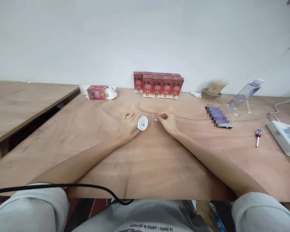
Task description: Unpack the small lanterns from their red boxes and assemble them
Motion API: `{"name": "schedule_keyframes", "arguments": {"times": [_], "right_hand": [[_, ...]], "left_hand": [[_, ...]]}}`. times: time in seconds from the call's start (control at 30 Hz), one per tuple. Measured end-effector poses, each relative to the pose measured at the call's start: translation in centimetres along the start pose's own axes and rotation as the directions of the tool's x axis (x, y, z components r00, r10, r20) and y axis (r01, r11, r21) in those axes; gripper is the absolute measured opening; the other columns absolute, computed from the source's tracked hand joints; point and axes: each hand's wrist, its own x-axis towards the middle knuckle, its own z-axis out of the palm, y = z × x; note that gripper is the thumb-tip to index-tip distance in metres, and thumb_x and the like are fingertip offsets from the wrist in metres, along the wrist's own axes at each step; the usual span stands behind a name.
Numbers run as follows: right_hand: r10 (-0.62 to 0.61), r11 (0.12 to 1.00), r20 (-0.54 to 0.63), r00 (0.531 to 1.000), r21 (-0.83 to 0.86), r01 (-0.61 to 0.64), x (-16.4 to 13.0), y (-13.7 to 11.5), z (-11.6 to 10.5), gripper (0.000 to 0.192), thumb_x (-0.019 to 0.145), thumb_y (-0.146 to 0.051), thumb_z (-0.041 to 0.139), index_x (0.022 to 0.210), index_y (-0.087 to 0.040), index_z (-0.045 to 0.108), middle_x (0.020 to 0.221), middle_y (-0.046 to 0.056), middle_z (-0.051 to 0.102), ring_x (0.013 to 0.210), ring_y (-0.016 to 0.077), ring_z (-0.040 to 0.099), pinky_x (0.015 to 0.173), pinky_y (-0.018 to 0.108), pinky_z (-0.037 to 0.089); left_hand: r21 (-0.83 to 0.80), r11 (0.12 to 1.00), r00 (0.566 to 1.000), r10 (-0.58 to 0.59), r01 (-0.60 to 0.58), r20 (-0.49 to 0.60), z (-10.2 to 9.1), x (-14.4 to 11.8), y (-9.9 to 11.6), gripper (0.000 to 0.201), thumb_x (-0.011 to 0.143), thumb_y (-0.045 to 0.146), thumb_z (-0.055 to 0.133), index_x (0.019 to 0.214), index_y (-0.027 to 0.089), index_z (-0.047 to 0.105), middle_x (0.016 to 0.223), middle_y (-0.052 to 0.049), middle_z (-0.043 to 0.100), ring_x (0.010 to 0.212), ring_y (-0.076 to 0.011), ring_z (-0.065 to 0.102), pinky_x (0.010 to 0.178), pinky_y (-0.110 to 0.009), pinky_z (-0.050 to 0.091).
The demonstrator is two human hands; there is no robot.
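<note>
My left hand point(130, 124) is wrapped around a small white round object point(142, 123), whose circular end with a dark spot in the middle faces me. I cannot tell what kind of object it is. Just to its right, my right hand point(168, 121) has its thumb and fingertips pinched together low over the table. Beside those fingertips is a thin bent wire point(151, 116) with a tiny white piece point(156, 120) at its end. Whether the pinch holds this wire is too small to make out.
Red printed boxes point(157, 86) stand in rows by the wall, with an opened pack point(99, 92) to their left. On the right are a phone point(218, 116), a tilted bottle point(246, 93), a drink cup point(216, 87), a screwdriver point(257, 138) and a white power strip point(280, 137).
</note>
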Motion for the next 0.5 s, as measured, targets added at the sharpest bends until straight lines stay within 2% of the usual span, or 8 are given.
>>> {"name": "schedule_keyframes", "arguments": {"times": [0.07, 0.13, 0.23, 0.3, 0.33, 0.4, 0.43, 0.5], "right_hand": [[-0.159, 0.987, -0.058, 0.986, -0.025, 0.158, -0.7, -0.5, -0.1, 0.008, 0.076, -0.022, 0.057, 0.079, -0.019, 0.064, 0.077, 0.003, 0.069, 0.068, 0.0157, 0.06, 0.07, 0.031, 0.047], [-0.406, 0.911, -0.083, 0.91, -0.116, 0.396, -1.5, -1.0, 0.0, 0.009, 0.082, -0.024, 0.055, 0.078, -0.02, 0.063, 0.075, 0.003, 0.068, 0.068, 0.0163, 0.059, 0.071, 0.033, 0.044], [-0.725, 0.671, -0.012, 0.688, -0.238, 0.702, -2.9, -1.6, 0.2, 0.013, 0.087, -0.023, 0.054, 0.078, -0.021, 0.063, 0.075, 0.003, 0.069, 0.071, 0.0162, 0.058, 0.07, 0.033, 0.039], [-0.831, 0.524, 0.049, 0.554, -0.264, 0.81, -3.4, -1.9, 0.4, 0.011, 0.087, -0.022, 0.055, 0.081, -0.021, 0.064, 0.076, 0.002, 0.07, 0.071, 0.0154, 0.057, 0.067, 0.032, 0.035], [-0.859, 0.474, 0.068, 0.507, -0.271, 0.838, -3.6, -2.0, 0.5, 0.01, 0.087, -0.022, 0.056, 0.082, -0.021, 0.064, 0.077, 0.002, 0.07, 0.07, 0.015, 0.057, 0.066, 0.032, 0.034], [-0.885, 0.421, 0.081, 0.458, -0.282, 0.862, -3.6, -2.1, 0.5, 0.009, 0.088, -0.022, 0.057, 0.084, -0.021, 0.065, 0.077, 0.001, 0.071, 0.069, 0.0144, 0.056, 0.065, 0.032, 0.033], [-0.886, 0.419, 0.079, 0.457, -0.288, 0.861, -3.6, -2.1, 0.5, 0.009, 0.088, -0.022, 0.057, 0.085, -0.021, 0.065, 0.077, 0.001, 0.071, 0.069, 0.0143, 0.055, 0.065, 0.032, 0.033], [-0.867, 0.455, 0.069, 0.494, -0.296, 0.84, -3.5, -2.0, 0.5, 0.011, 0.088, -0.025, 0.057, 0.085, -0.021, 0.066, 0.078, 0.001, 0.071, 0.07, 0.014, 0.056, 0.065, 0.032, 0.033]], "left_hand": [[-0.001, 1.0, 1.0, 0.003, -0.003, 0.001, 0.1, -0.1, -0.1, 0.015, 0.083, 0.02, 0.049, 0.095, 0.016, 0.058, 0.084, -0.006, 0.068, 0.081, -0.0209, 0.061, 0.078, -0.035, 0.037], [-0.003, 1.0, 1.0, 0.008, -0.008, -0.005, 0.2, -0.1, -0.1, 0.015, 0.083, 0.018, 0.049, 0.094, 0.016, 0.059, 0.084, -0.005, 0.069, 0.082, -0.0207, 0.061, 0.077, -0.035, 0.036], [-0.008, 1.0, 0.999, 0.026, -0.026, -0.019, 0.2, 0.0, 0.0, 0.013, 0.086, 0.02, 0.049, 0.094, 0.016, 0.059, 0.085, -0.005, 0.069, 0.081, -0.02, 0.061, 0.076, -0.034, 0.036], [-0.004, 0.999, 0.999, 0.041, -0.041, -0.017, 0.1, 0.1, 0.1, 0.014, 0.088, 0.024, 0.05, 0.094, 0.017, 0.059, 0.085, -0.005, 0.069, 0.081, -0.0199, 0.061, 0.076, -0.034, 0.035], [0.003, 0.999, 0.999, 0.046, -0.046, -0.018, 0.1, 0.1, 0.1, 0.015, 0.088, 0.026, 0.05, 0.094, 0.017, 0.059, 0.084, -0.005, 0.069, 0.08, -0.0199, 0.061, 0.075, -0.034, 0.035], [0.014, 0.998, 0.998, 0.061, -0.061, -0.034, 0.2, 0.1, 0.1, 0.016, 0.088, 0.028, 0.049, 0.093, 0.017, 0.06, 0.081, -0.005, 0.069, 0.079, -0.0198, 0.061, 0.074, -0.033, 0.035], [0.016, 0.997, 0.997, 0.07, -0.07, -0.04, 0.3, 0.1, 0.1, 0.017, 0.089, 0.029, 0.049, 0.093, 0.017, 0.06, 0.081, -0.005, 0.069, 0.079, -0.0197, 0.061, 0.073, -0.033, 0.035], [0.02, 0.996, 0.995, 0.089, -0.088, -0.054, 0.4, 0.0, 0.1, 0.018, 0.089, 0.03, 0.049, 0.092, 0.017, 0.06, 0.081, -0.005, 0.069, 0.079, -0.0194, 0.061, 0.073, -0.033, 0.035]]}}
